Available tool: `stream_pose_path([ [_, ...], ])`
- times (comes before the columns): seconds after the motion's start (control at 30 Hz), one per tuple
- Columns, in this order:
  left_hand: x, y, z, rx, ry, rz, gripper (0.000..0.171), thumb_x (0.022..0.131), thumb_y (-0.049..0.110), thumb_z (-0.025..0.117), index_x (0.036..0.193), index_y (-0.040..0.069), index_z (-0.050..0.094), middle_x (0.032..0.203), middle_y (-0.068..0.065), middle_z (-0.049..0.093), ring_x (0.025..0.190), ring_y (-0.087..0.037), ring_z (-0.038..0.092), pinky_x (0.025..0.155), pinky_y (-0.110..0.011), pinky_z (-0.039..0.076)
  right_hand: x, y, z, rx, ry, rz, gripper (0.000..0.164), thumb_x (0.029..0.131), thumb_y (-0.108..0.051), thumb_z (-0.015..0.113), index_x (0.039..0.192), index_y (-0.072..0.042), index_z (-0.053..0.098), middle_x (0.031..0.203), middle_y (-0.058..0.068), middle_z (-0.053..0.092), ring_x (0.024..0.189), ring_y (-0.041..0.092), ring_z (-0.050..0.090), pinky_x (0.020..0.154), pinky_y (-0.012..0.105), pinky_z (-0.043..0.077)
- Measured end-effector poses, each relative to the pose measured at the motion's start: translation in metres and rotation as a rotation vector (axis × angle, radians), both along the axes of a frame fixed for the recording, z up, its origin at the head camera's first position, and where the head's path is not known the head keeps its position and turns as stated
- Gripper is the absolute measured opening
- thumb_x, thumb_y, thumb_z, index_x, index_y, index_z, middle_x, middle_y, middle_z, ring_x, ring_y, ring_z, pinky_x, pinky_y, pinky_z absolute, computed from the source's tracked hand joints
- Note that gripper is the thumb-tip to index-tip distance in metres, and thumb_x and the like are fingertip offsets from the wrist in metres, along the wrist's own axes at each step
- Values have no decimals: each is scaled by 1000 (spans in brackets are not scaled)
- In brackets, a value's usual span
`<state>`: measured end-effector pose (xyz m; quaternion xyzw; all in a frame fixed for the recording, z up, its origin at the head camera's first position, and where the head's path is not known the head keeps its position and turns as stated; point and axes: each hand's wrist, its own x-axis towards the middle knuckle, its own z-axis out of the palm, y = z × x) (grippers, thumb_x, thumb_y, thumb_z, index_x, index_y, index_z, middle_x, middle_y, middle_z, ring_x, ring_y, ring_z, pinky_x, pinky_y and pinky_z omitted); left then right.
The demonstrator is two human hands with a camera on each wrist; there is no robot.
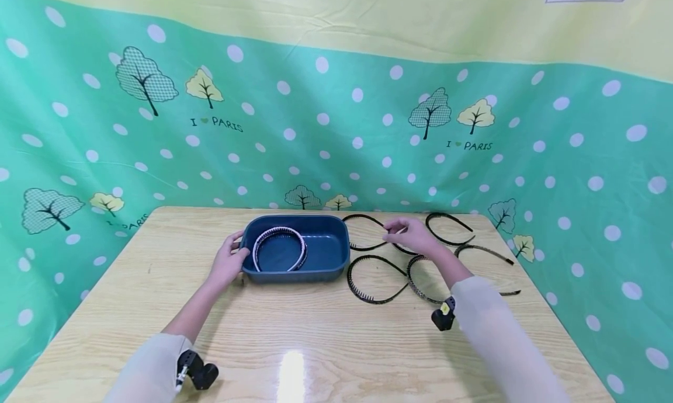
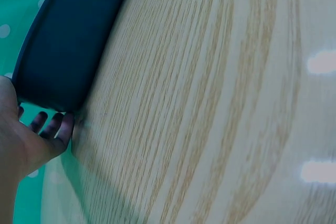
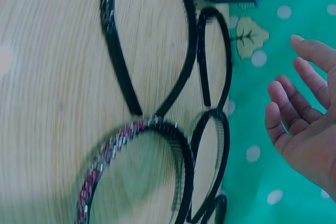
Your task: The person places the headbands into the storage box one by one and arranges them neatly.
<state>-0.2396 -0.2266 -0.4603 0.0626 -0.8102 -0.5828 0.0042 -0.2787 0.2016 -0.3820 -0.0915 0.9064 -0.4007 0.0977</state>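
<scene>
Nearest, the light wood-grain desk [image 1: 252,344] carries all items. In the front row on its right side, one black toothed headband [image 1: 349,277] lies beside a headband with multicoloured glittering trim [image 3: 113,146]. Both lie nearer than the right fingers and apart from them.

To the left, the left hand [image 1: 230,261] grips the end of the dark blue rectangular tub [image 1: 294,277], thumb at the rim, fingers against the outer end wall. Within the tub's left half stands a pale, ring-like headband [image 1: 278,230], clear of these fingers.

The right hand [image 1: 410,235] is raised over the headbands. Its fingers are partly bent and spread from the thumb, with nothing between them. In the head view, the fingertips overlap the right side of the thin black rear headband [image 1: 363,216]; the right wrist view shows them apart from the headbands.

Beyond hangs green polka-dot fabric [image 1: 363,122].
</scene>
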Motion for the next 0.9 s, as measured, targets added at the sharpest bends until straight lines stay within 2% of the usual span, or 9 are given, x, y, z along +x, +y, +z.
stream_pose_path([
  [0.23, 0, 1, 2, 0, 7, 3, 54, 93, 9, 41, 146, 8, 28, 136, -28, 40, 113, -38, 50, 66, -22, 53, -2, 26, 0, -5, 13, 2, 41, 85, -27, 67, 119, -5, 60, 101, 10, 61, 90, 21, 54, 73, 32, 48],
  [0.4, 0, 0, 0, -7, -3, 2, 54, 93, 10, 41, 146, 9, 27, 136, -28, 40, 114, -37, 50, 67, -22, 52, -2, 44, 0, 6, -5, -33, 41, 86, -29, 66, 120, -8, 58, 105, 12, 58, 90, 22, 53, 76, 36, 49],
  [0.57, 0, 0, -1, -6, -2, -5, 55, 94, 11, 40, 147, 9, 26, 137, -28, 39, 115, -38, 50, 69, -24, 53, -2, 63, -3, 22, 13, -52, 47, 85, -35, 66, 122, -7, 57, 108, 12, 57, 91, 20, 53, 78, 38, 50],
  [0.73, 0, 0, -1, -4, 1, -4, 54, 94, 11, 40, 146, 9, 27, 137, -28, 39, 114, -37, 50, 68, -24, 53, 2, 79, -4, 44, 27, -65, 47, 87, -34, 65, 123, -4, 56, 106, 11, 56, 90, 19, 52, 74, 35, 49],
  [0.9, 0, 0, -2, -7, 3, 0, 53, 94, 11, 41, 145, 9, 29, 136, -28, 40, 111, -36, 51, 67, -24, 53, 8, 96, -6, 57, 1, -88, 49, 88, -34, 63, 125, -3, 55, 107, 13, 57, 90, 19, 54, 72, 35, 49],
])
